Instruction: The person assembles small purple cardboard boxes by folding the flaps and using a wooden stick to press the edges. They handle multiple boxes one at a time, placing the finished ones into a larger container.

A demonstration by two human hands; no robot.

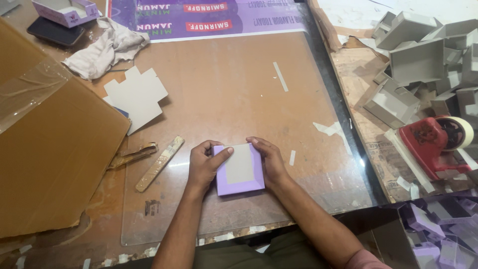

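Both hands, left [202,164] and right [269,160], press flat against one lilac box [239,169] on one glass sheet [224,99]

open glass counter [239,99] lies ahead of the hands, while a brown cardboard sheet [55,149] crowds the left, grey box shells [418,65] and a red tape dispenser [433,142] block the right.

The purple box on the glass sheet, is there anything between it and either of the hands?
Nothing visible. The left hand and right hand both press directly on the purple box, one at each side edge.
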